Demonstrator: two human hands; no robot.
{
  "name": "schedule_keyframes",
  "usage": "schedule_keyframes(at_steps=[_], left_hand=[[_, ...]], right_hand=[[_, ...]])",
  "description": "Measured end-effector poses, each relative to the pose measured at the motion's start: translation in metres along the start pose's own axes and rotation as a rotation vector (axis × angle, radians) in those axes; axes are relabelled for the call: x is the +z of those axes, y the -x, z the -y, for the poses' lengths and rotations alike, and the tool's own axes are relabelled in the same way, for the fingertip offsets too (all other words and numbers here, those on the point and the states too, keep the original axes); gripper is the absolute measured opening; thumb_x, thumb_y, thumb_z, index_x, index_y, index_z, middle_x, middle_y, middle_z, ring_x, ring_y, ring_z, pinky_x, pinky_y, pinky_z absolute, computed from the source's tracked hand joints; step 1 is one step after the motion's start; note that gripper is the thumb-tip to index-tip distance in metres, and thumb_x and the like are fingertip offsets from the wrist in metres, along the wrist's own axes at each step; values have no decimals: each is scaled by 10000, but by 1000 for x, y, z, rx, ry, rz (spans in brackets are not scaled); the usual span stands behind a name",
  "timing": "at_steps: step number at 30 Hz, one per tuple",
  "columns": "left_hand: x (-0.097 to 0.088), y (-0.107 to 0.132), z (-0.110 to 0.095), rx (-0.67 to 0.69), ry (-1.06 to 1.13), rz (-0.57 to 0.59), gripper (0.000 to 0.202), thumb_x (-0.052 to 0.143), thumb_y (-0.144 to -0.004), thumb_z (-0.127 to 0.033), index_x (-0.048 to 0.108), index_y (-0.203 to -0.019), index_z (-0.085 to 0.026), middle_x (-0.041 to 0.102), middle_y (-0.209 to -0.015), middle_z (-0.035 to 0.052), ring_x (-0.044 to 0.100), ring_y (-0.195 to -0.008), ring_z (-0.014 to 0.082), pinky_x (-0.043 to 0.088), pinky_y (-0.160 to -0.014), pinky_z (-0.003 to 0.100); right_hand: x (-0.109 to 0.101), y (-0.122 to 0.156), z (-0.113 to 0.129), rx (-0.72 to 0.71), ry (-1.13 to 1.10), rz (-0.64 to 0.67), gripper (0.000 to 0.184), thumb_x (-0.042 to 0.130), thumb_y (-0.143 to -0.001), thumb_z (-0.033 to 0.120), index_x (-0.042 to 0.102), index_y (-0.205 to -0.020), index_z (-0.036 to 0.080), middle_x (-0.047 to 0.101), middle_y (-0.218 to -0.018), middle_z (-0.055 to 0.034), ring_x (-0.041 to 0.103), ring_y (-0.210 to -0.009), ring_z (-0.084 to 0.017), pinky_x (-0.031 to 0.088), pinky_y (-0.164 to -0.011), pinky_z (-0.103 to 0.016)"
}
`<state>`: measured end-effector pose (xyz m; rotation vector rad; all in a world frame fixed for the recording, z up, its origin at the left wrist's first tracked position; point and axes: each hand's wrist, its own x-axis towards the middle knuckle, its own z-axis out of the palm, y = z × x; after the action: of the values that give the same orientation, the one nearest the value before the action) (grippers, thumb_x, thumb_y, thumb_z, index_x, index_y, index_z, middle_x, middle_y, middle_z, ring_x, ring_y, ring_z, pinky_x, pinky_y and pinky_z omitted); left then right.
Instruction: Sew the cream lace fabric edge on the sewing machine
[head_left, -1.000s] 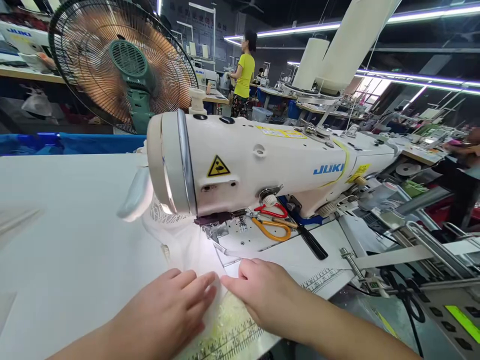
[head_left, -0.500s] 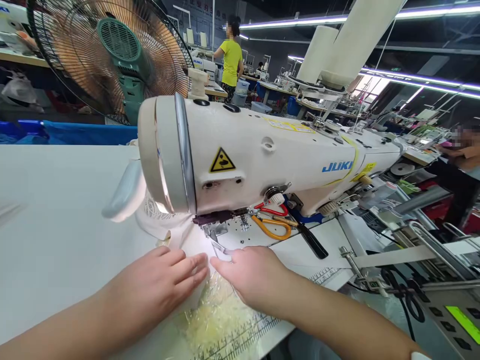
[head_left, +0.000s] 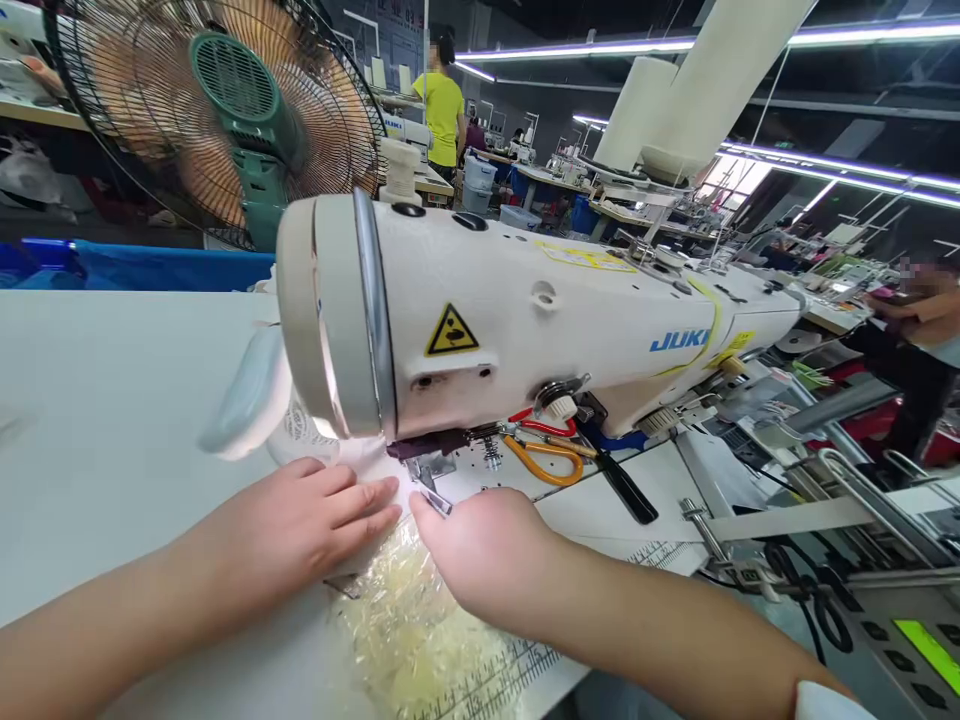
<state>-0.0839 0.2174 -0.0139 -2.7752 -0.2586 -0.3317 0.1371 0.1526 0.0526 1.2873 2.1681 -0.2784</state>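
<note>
My left hand [head_left: 300,530] lies palm down with its fingers stretched out over white fabric [head_left: 369,458] in front of the sewing machine [head_left: 510,310]. Close to its right, my right hand [head_left: 487,550] is curled, its thumb pointing at the needle area. Its other fingers are folded under, so what they grip is hidden. A narrow metal piece [head_left: 433,497] shows at the top of that hand; I cannot tell whether it is held or fixed to the machine. Lacy white fabric [head_left: 296,425] lies beyond my left hand. Clear plastic over yellowish material [head_left: 412,630] spreads below both hands.
Orange-handled scissors [head_left: 546,462], a red-handled tool [head_left: 551,425] and a black-handled tool [head_left: 626,485] lie under the machine arm. A ruler strip [head_left: 517,665] runs along the table's front. A fan [head_left: 240,100] stands behind; two people are farther off.
Both hands have shifted slightly left, and the fabric under them has moved toward the machine. More of the plastic-covered yellowish patch shows. The person in yellow has moved left.
</note>
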Motion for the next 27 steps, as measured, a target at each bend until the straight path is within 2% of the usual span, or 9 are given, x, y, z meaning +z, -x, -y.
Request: schedule_keyframes(at_steps=[6, 11, 14, 18, 21, 23, 25, 27], left_hand=[[2, -2, 11, -13, -36, -24, 448, 452, -942, -22, 687, -1261, -231, 754, -1288, 41, 655, -893, 228, 445, -723, 379], [6, 0, 18, 0, -94, -22, 480, 386, -944, -1, 692, -1256, -200, 773, -1236, 60, 688, -926, 239, 467, -720, 378], [9, 3, 17, -118, -49, 6, 565, 338, -948, 28, 684, -1305, -242, 792, -1149, 67, 704, -988, 247, 508, -812, 391], [5, 1, 13, -274, -55, 37, 623, 273, -966, 53, 690, -1307, -261, 795, -1116, 48, 700, -954, 232, 539, -899, 406], [3, 1, 7, -300, -105, 41, 655, 211, -973, 71, 705, -1275, -237, 780, -1148, 17, 673, -912, 186, 545, -942, 401], [4, 7, 2, -342, -126, -3, 618, 192, -1014, 13, 719, -1249, -207, 769, -1059, -1, 659, -922, 176, 519, -1004, 407], [5, 16, -1, -492, -162, -82, 489, 282, -1069, -107, 734, -1225, -210, 731, -928, -18, 658, -986, 198, 479, -1063, 419], [6, 22, 4, -653, -88, -127, 336, 428, -1076, -239, 740, -1201, -214, 690, -858, -7, 653, -1086, 246, 479, -1067, 427]], right_hand=[[2, -4, 5, 18, 4, 6, 1028, 715, -791, 92, 170, -1662, 123, 791, -829, -103, 712, -651, -252, 487, -537, -312], [4, -4, 7, 18, -33, 10, 1022, 738, -788, 146, 199, -1655, 108, 791, -898, -139, 727, -690, -261, 507, -534, -325], [12, -2, 8, 27, -74, -53, 1073, 770, -717, 138, 236, -1647, 105, 787, -958, -156, 738, -735, -277, 506, -512, -317], [30, 5, 6, -5, -106, -129, 963, 753, -731, 190, 360, -1607, 118, 771, -947, -142, 728, -747, -264, 487, -504, -298], [58, 7, 2, -77, -96, -308, 886, 761, -711, 247, 463, -1536, 113, 741, -883, -118, 698, -694, -250, 464, -486, -302], [80, 6, -2, -109, -81, -510, 802, 740, -718, 266, 518, -1473, 112, 717, -835, -94, 674, -654, -236, 449, -478, -306], [100, 3, -6, -130, -79, -776, 656, 697, -756, 247, 570, -1386, 112, 685, -766, -58, 650, -624, -213, 438, -482, -303], [112, 0, -9, -148, -106, -1022, 526, 654, -783, 214, 600, -1298, 121, 653, -707, -27, 619, -590, -193, 417, -476, -298]])
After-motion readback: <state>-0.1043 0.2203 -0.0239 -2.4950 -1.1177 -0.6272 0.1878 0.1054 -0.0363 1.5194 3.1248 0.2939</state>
